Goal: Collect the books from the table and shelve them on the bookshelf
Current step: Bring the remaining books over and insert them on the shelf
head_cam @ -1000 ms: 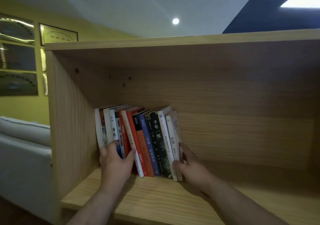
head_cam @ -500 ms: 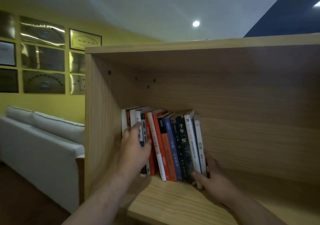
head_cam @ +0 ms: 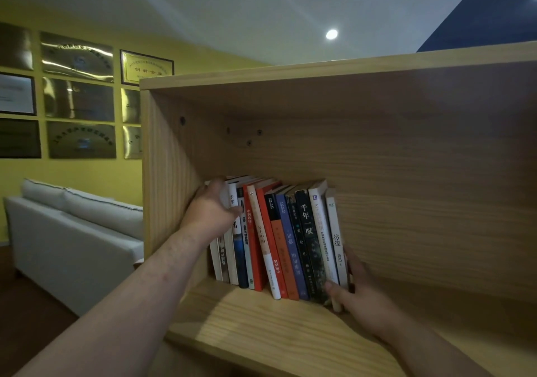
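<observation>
In the bookshelf [head_cam: 261,327] corner, the books [head_cam: 284,240] stood slanted toward the left wall. The left hand [head_cam: 213,211] curled round the leftmost tops, and the right hand [head_cam: 363,298] pinched the end book [head_cam: 337,240] low down. The smart play looked like squeezing both ends together, easing the row upright evenly.

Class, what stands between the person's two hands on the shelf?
The row of books, spines outward, fills the stretch: the left hand grips its left end, the right hand its right end. Seen in the head view.
</observation>
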